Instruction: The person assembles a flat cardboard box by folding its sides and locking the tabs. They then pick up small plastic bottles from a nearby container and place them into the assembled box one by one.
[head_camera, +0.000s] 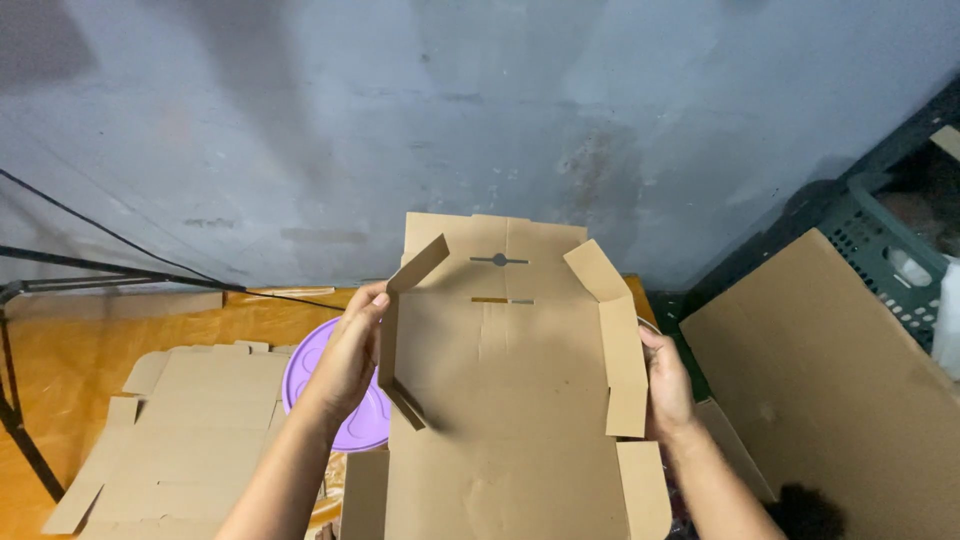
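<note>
- Cardboard box blank (510, 400): brown, die-cut, partly folded, held in mid-frame between both hands, above the orange floor; its far end rises toward the wall and carries a slot and a small round hole.
- Left side flap (388, 350): folded upright, with a corner tab (420, 262) bent inward at its far end.
- Right side flap (625, 370): folded up and inward, with its own corner tab (592, 268) angled toward the middle.
- Left hand (350, 362): fingers together and extended, palm pressed flat against the outer face of the left side flap; thumb over the flap's top edge.
- Right hand (668, 385): fingers curled around the outer face of the right side flap, gripping it from outside.
- Purple round lid (320, 385): lies on the floor just behind the left hand, partly hidden by it.
- Flat cardboard blank (190, 430): unfolded, lying on the floor to the left.
- Large cardboard sheet (830, 380): leaning at the right, tilted.
- Green plastic crate (885, 245): perforated, at the far right behind the sheet.
- Orange floor covering (70, 350): beneath everything.
- Grey wall (480, 110): stained, behind.
- Black tripod legs (60, 270): at the left edge.
</note>
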